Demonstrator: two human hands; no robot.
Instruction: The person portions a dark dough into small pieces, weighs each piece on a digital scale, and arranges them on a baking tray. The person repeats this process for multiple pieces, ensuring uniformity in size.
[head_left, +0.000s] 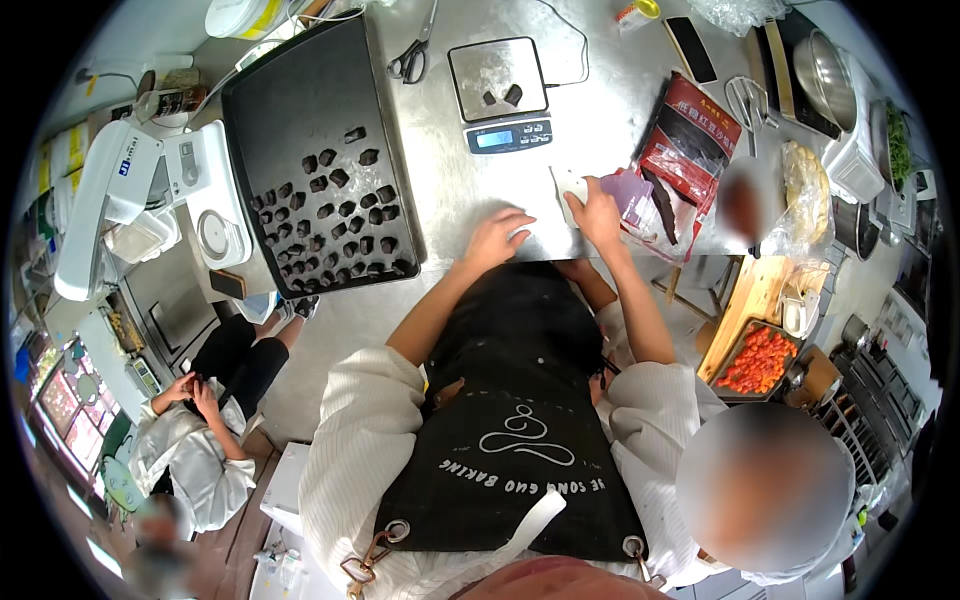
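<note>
My right hand (598, 214) grips a white scraper (566, 187) near the front edge of the steel table, beside a piece of purple plastic (628, 193). To the left, my left hand (499, 238) rests at the table edge, fingers apart, holding nothing. Beyond my hands, a digital scale (508, 137) bears two dark paste pieces (513, 94) on its metal plate. On the left, many dark pieces (339, 178) lie in a black baking tray (300, 82). An opened red bag of bean paste (691, 135) lies to the right, with dark paste at its mouth.
Black scissors (411, 64) lie between tray and scale. A phone (691, 49), a whisk (745, 105) and a plastic-wrapped pale item (805, 191) are at the right. A white sealing machine (214, 202) stands left. One person stands close at my right; another sits at the lower left.
</note>
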